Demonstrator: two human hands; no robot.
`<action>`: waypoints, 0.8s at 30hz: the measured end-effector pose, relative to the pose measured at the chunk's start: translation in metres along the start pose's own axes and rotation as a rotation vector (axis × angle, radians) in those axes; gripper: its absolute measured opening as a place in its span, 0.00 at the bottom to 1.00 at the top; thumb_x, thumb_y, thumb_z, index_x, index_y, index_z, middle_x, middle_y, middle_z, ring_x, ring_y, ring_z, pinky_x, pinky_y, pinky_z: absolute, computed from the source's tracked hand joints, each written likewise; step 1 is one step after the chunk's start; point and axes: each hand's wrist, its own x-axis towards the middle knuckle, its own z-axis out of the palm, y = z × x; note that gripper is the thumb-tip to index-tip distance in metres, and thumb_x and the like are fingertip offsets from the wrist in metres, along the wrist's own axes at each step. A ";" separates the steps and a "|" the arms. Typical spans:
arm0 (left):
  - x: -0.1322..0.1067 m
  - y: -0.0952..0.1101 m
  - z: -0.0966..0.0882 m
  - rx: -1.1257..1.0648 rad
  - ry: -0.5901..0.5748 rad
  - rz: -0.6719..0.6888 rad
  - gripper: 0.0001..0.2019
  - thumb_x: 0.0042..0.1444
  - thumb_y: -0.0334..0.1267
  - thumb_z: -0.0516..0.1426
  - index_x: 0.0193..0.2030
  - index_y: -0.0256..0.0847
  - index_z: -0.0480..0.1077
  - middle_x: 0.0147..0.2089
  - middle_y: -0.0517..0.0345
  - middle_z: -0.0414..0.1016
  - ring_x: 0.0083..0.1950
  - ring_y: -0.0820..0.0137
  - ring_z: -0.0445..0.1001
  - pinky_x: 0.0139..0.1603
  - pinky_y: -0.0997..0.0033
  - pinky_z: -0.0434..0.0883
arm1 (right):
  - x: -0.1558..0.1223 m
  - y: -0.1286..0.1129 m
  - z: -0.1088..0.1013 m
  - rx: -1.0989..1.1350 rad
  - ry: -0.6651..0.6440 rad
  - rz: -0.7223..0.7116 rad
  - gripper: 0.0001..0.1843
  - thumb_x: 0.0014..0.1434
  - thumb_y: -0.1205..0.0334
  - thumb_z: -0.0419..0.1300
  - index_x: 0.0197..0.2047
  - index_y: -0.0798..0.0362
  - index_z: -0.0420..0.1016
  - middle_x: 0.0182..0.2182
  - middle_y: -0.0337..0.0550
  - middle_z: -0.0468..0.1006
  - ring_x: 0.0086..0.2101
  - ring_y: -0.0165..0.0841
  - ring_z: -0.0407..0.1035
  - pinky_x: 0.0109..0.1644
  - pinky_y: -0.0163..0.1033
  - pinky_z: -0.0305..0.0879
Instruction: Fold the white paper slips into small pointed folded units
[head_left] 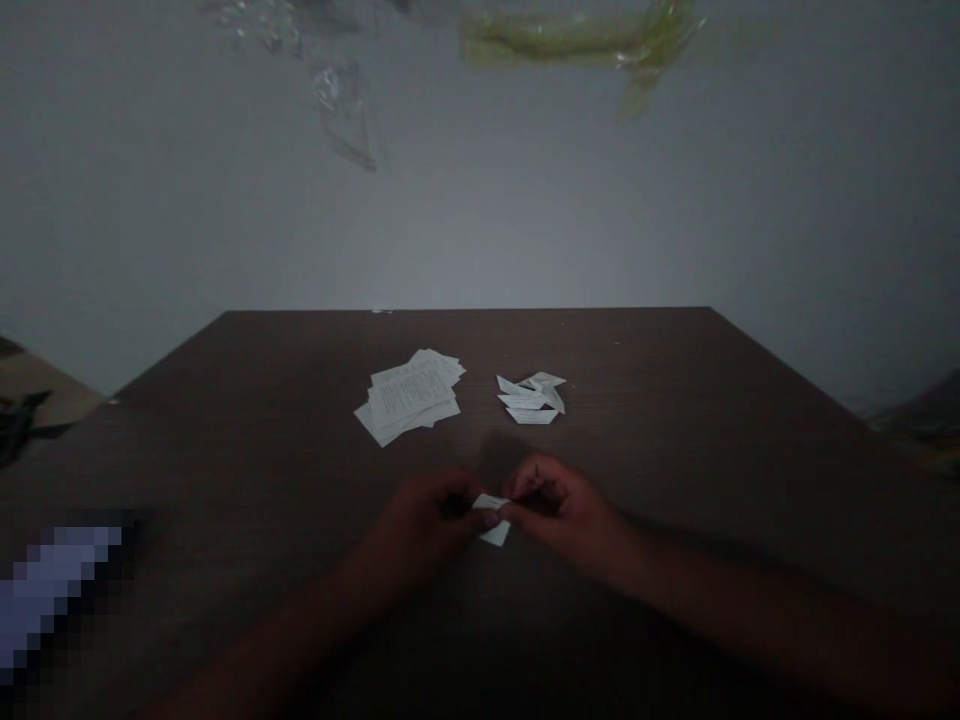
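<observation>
Between my two hands is a small piece of folded white paper point(493, 533), held just above or on the table near the middle of the view. My left hand point(431, 515) pinches it from the left, the thumb lying across its face. From the right, my right hand point(562, 510) grips its upper right side between thumb and fingers, the other fingers curled. Beyond my right hand lies a small heap of folded paper pieces point(532, 416) with slanted ends. A loose stack of printed paper sheets point(412, 396) sits to the left of that heap.
The dark brown wooden table point(645, 400) reaches back to a grey wall point(480, 220). Yellowish tape point(555, 40) and clear tape point(341, 105) stick to the wall. A blurred-out bluish object point(52, 585) lies at the table's left side.
</observation>
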 end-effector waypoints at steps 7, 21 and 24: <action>-0.001 0.001 -0.009 -0.099 -0.069 -0.031 0.05 0.55 0.42 0.69 0.34 0.44 0.82 0.33 0.59 0.82 0.38 0.61 0.78 0.41 0.66 0.70 | 0.007 -0.002 -0.007 0.136 -0.027 0.084 0.26 0.58 0.50 0.83 0.33 0.47 0.69 0.31 0.34 0.79 0.31 0.32 0.72 0.39 0.39 0.72; -0.006 -0.002 -0.006 0.259 -0.079 0.197 0.04 0.63 0.33 0.63 0.39 0.44 0.81 0.40 0.57 0.84 0.41 0.62 0.80 0.47 0.66 0.74 | 0.001 0.002 -0.006 -0.140 -0.096 0.026 0.19 0.62 0.51 0.79 0.35 0.48 0.75 0.30 0.34 0.76 0.32 0.32 0.70 0.36 0.37 0.66; -0.006 0.000 -0.010 0.394 -0.116 0.244 0.09 0.65 0.27 0.59 0.43 0.43 0.80 0.42 0.59 0.83 0.43 0.64 0.80 0.49 0.67 0.75 | 0.005 0.003 -0.014 -0.265 -0.140 -0.053 0.11 0.68 0.57 0.75 0.38 0.49 0.78 0.33 0.36 0.81 0.35 0.34 0.76 0.41 0.38 0.71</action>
